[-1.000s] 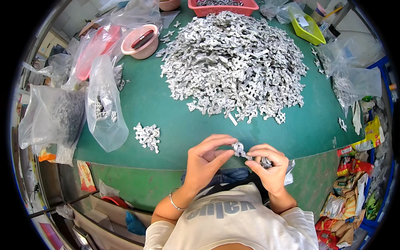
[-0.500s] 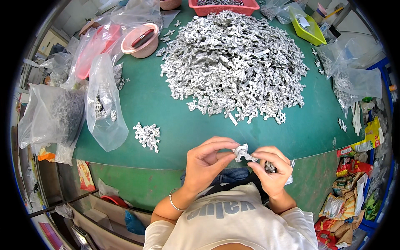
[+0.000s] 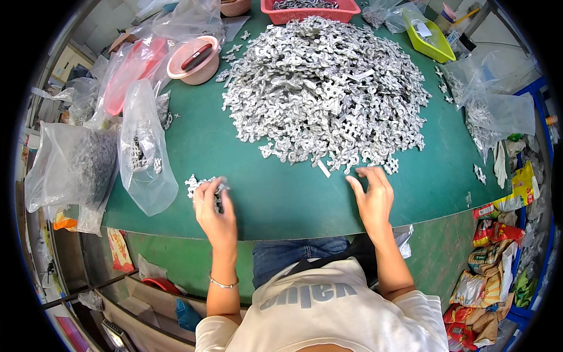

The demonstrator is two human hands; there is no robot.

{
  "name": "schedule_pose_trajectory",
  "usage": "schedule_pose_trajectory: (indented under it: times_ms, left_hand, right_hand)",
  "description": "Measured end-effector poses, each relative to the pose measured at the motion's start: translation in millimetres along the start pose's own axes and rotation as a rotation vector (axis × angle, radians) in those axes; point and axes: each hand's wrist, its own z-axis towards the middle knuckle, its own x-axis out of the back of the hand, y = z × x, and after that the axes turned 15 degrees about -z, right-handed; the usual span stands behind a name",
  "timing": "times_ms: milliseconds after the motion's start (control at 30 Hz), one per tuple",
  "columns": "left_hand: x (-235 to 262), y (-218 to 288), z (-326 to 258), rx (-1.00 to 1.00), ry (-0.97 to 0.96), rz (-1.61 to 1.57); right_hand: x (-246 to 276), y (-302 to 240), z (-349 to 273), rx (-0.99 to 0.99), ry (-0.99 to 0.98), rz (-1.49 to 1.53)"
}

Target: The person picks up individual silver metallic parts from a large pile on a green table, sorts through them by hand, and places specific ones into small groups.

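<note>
Worktop point(image 3: 281, 199): green, curved at the near edge.
Large heap point(image 3: 325, 88): silver cast-metal parts, piled at the worktop's far middle.
Clear plastic bag point(image 3: 143, 149): stood left of the heap, a few parts inside.
Small pile point(image 3: 196, 183): metal parts, near the left edge.
Right hand point(image 3: 372, 196): fingers spread open, nothing held, reached to the heap's near fringe.
Left hand point(image 3: 214, 205): laid on the small pile, fingers curled; whether a part is gripped cannot be told.

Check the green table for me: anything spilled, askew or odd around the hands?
Nothing looks damaged. The big heap of metal parts trails loose pieces onto the green table near the right hand. The left hand is at a small separate cluster.
</note>
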Motion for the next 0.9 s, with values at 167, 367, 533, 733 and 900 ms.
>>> schedule_pose_trajectory:
  times_ms: [167, 367, 533, 733, 900]
  left_hand:
    - [10.6, -12.6, -11.5, -0.006, 0.046, 0.311]
    - [1.2, 19.6, -8.4, -0.056, 0.000, 0.017]
    - [-19.7, 62.2, -12.6, 0.092, -0.396, -0.530]
    - [-39.3, 91.8, -15.5, 0.373, -0.648, -1.091]
    - [-42.5, 93.8, -13.8, 0.397, -0.613, -1.155]
  right_hand:
    - [-14.7, -3.9, 3.1, -0.102, -0.092, -0.235]
    - [11.9, 8.1, -3.9, -0.120, 0.043, -0.009]
    - [41.9, 0.2, -18.0, -0.431, -0.265, 0.601]
    - [58.8, -18.3, -23.9, -0.401, -0.524, 0.925]
    - [63.0, -23.6, -24.3, -0.377, -0.546, 0.977]
